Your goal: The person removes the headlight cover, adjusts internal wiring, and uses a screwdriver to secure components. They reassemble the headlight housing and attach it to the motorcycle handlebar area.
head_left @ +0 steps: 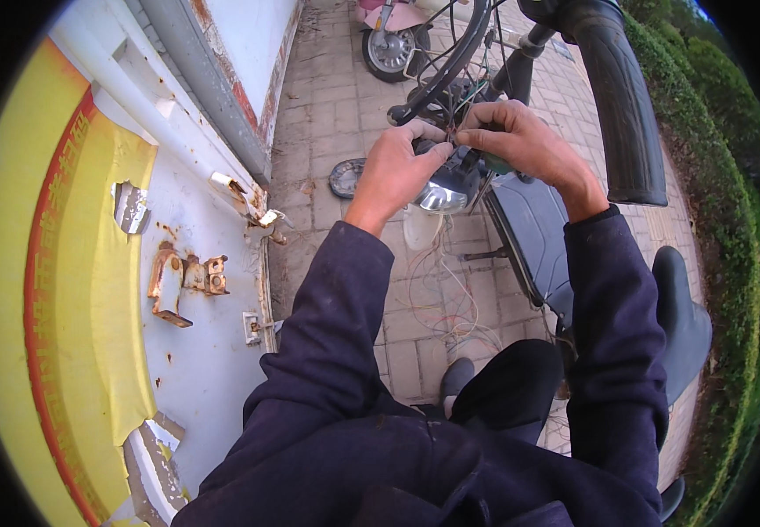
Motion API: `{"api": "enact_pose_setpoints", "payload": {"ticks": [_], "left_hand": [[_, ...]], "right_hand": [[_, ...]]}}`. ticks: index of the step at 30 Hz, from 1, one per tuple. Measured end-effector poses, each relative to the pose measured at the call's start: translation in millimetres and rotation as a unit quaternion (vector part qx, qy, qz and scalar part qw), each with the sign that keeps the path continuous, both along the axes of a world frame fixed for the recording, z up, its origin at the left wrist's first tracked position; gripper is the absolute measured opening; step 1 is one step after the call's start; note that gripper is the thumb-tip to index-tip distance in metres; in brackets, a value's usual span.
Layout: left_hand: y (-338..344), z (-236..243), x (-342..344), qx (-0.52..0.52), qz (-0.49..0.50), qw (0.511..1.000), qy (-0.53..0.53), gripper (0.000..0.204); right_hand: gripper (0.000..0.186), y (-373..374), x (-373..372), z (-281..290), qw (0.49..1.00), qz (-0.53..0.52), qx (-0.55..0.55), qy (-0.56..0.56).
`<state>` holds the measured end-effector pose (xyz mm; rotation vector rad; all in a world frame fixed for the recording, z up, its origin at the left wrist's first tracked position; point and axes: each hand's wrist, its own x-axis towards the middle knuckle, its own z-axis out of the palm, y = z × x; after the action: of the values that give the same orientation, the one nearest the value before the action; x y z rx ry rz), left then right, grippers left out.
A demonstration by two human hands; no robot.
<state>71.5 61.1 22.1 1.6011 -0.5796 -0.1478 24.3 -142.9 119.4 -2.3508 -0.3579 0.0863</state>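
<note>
My left hand [395, 173] and my right hand [529, 147] meet at the front of an electric scooter, fingertips pinched together over thin wires [452, 132]. Which strand each hand grips is too small to tell. Just below the fingers is a headlight [439, 197] with a shiny reflector and dark housing. More wires and black cables [482, 75] rise above my hands toward the handlebar. A black rubber handlebar grip [623, 114] stands to the right of my right hand.
Loose coloured wires [454, 321] trail over the paving by my shoe [457, 378]. The scooter's dark floorboard [533, 233] and seat [683, 312] lie right. A white metal door with a rusty latch [188, 277] borders the left, a hedge [705, 149] the right. Farther off stands a pink scooter [390, 51].
</note>
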Motion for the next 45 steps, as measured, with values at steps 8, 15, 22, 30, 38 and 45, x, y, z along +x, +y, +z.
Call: {"api": "enact_pose_setpoints", "payload": {"ticks": [8,15,22,30,38,45], "left_hand": [[-4,7,-4,0.062,0.065,0.993,-0.072,0.029],[-10,2,-3,0.026,0.172,0.964,-0.203,0.023],[-16,15,5,-0.191,0.042,0.980,-0.034,0.024],[-43,11,22,-0.296,-0.050,0.948,0.107,0.024],[-49,16,13,-0.296,-0.007,0.953,0.065,0.017],[-51,15,11,-0.205,0.001,0.979,0.006,0.019]], "right_hand": [[0.023,9,0,-6,0.999,-0.020,0.024,-0.025],[0.025,12,4,-12,0.997,-0.037,-0.001,-0.069],[0.025,20,3,-21,0.989,-0.088,-0.077,-0.088],[0.028,27,-1,-31,0.980,-0.124,-0.092,-0.126],[0.027,-3,4,-9,0.974,-0.207,0.089,-0.016],[0.033,-14,27,10,0.974,-0.161,0.142,-0.068]]}}
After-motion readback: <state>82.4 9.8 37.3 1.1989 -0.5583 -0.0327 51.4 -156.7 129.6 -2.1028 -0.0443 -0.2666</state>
